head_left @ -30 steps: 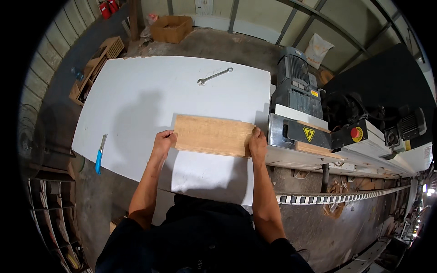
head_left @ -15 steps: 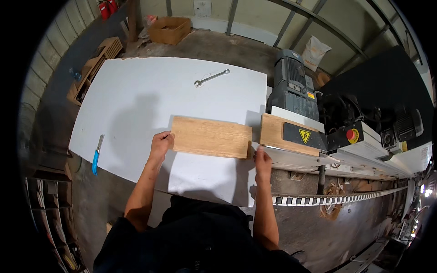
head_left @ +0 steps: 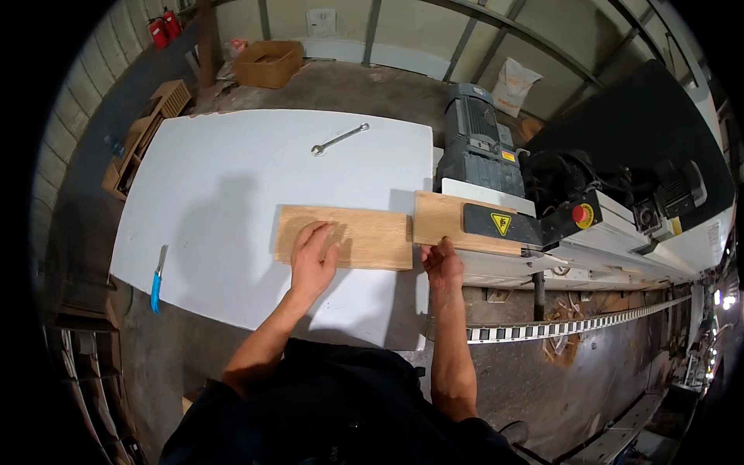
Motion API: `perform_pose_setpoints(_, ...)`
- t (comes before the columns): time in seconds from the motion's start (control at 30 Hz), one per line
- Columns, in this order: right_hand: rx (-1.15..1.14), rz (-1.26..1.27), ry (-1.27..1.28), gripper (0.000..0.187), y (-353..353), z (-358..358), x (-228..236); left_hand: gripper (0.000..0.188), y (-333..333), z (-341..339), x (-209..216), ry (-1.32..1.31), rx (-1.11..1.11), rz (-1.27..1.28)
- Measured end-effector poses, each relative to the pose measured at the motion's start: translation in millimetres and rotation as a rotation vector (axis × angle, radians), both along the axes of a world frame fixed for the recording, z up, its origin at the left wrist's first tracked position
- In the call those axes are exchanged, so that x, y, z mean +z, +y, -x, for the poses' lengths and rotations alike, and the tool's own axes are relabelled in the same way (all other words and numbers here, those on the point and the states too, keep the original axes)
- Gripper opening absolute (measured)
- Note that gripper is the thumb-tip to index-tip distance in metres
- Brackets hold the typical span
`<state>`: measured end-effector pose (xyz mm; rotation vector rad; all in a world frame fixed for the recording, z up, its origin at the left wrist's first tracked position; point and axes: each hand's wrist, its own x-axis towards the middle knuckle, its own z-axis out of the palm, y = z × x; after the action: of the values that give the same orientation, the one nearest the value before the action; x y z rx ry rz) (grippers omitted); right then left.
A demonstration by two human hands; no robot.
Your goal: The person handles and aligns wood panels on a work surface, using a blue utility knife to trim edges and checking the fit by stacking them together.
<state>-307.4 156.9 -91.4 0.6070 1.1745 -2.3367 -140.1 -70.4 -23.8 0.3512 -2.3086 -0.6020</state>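
Note:
A light brown wooden board (head_left: 372,239), seemingly stacked on others, lies on the white tabletop in front of me. My left hand (head_left: 312,252) is over its left half, palm down, with bent fingers apart; whether the fingertips touch the wood is hard to tell. To the right, a second wooden board (head_left: 439,217) sticks out from under the dark guard (head_left: 482,221) of a machine. My right hand (head_left: 443,263) grips the near edge of this second board by its left end, fingers curled and partly hidden below it. Only a narrow gap separates the two boards.
A wrench (head_left: 339,139) lies at the back of the white table (head_left: 232,155), a blue-handled knife (head_left: 157,283) at its left edge. The machine has a grey motor (head_left: 473,139) and a red stop button (head_left: 580,214). A cardboard box (head_left: 267,63) stands on the floor behind.
My left hand has moved from the stack's left end onto its top and opened. My right hand has shifted to the machine's board, which sticks out slightly farther left. The whole view has shifted.

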Motion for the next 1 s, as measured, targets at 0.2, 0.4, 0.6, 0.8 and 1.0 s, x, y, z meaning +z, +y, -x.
perform_pose_setpoints(0.2, 0.126, 0.015, 0.117, 0.015, -10, -59, 29, 0.029, 28, 24, -12, -0.344, -0.345, -1.058)
perform_pose_setpoints(0.4, 0.241, -0.003, 0.040, 0.015, -13, -102, 39, 0.027, 43, 18, -31, -0.126, -0.388, -1.820)
perform_pose_setpoints(0.6, -0.108, -0.019, 0.299, 0.018, 28, -56, 37, 0.030, 4, -26, -19, -0.114, -0.376, -1.761)
perform_pose_setpoints(0.8, 0.048, -0.072, 0.473, 0.015, 8, -67, 96, 0.037, -27, -61, -22, 0.023, -0.362, -1.800)
perform_pose_setpoints(1.0, 0.181, -0.133, 0.639, 0.018, -15, -80, 123, 0.040, -46, -76, -24, 0.172, -0.390, -1.795)
